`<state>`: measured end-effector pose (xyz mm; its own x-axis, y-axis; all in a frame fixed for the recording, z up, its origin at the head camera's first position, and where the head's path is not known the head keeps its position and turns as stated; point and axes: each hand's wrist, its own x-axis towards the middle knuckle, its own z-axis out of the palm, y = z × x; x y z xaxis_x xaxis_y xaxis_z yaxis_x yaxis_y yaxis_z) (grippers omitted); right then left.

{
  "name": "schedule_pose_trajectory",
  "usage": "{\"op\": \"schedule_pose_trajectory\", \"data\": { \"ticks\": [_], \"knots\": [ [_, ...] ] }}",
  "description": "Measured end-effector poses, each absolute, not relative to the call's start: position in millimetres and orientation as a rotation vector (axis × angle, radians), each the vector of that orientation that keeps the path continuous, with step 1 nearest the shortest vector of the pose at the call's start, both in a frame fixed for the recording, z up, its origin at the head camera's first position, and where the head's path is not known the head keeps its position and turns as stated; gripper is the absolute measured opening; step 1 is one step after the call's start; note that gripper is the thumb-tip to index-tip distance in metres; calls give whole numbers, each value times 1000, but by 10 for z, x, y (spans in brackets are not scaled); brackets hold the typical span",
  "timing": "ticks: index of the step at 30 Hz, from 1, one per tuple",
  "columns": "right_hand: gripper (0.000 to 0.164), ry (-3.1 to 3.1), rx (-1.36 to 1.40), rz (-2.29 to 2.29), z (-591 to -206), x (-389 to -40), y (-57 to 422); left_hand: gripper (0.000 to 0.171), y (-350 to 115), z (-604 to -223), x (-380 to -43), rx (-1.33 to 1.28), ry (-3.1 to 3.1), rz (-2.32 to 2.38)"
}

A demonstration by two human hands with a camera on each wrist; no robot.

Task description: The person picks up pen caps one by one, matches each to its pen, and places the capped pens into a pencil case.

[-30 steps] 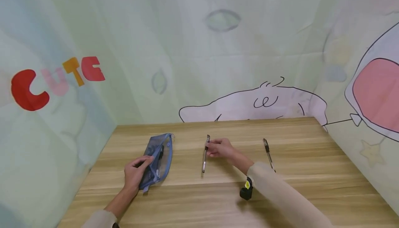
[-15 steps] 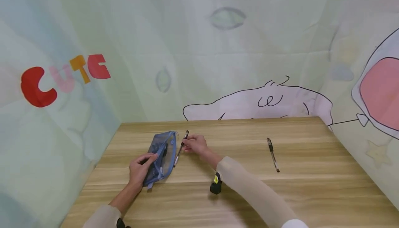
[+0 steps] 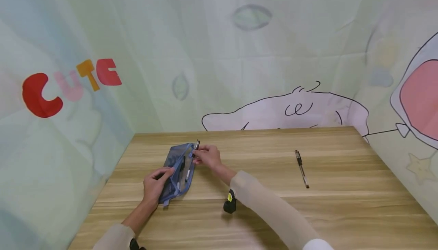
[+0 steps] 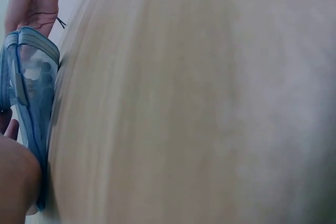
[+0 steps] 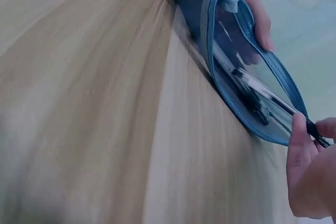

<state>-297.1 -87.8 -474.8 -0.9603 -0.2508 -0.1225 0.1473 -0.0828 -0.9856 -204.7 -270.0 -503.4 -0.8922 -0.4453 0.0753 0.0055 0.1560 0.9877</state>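
Observation:
A blue see-through zippered pencil case (image 3: 167, 193) lies on the table at left, its mouth spread toward the right. My left hand (image 3: 155, 185) pinches the case's near edge, holding the mouth apart. With thumb and fingers, my right hand (image 3: 208, 157) grips a clear pen (image 3: 187, 176) by its black-capped end. In the right wrist view the pen's lower part (image 5: 268, 93) is inside the case mouth, above another dark pen (image 5: 257, 108) lying in there. The case (image 4: 39, 93) also shows at the left edge of the left wrist view.
A second black-capped clear pen (image 3: 302, 168) lies on the wooden table (image 3: 260, 204), well right of the hands. A black wrist device with a yellow mark (image 3: 230, 201) hangs under the right wrist. Printed curtains (image 3: 154, 71) stand behind and beside the table.
My right hand has carried the pen left from the table's middle to the pencil case, and the pen's lower end has entered the mouth. The left hand keeps its hold on the case.

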Motion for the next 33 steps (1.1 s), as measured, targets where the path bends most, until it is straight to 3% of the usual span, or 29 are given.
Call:
{"op": "schedule_pose_trajectory", "data": {
  "ticks": [12,25,33],
  "knots": [
    [16,2028,-282,-1857,-4936,-2816,-1043,24,-2695,-5068,-2050,423,-2126,-1700],
    [17,2314,-276,-1820,-4938,-2774,-1136,21,-2692,-5008,-2055,399,-2125,-1703],
    [17,2136,-335,-1882,-4944,-2686,-1012,16,-2686,-5029,-2031,378,-2121,-1715]
  ]
}}
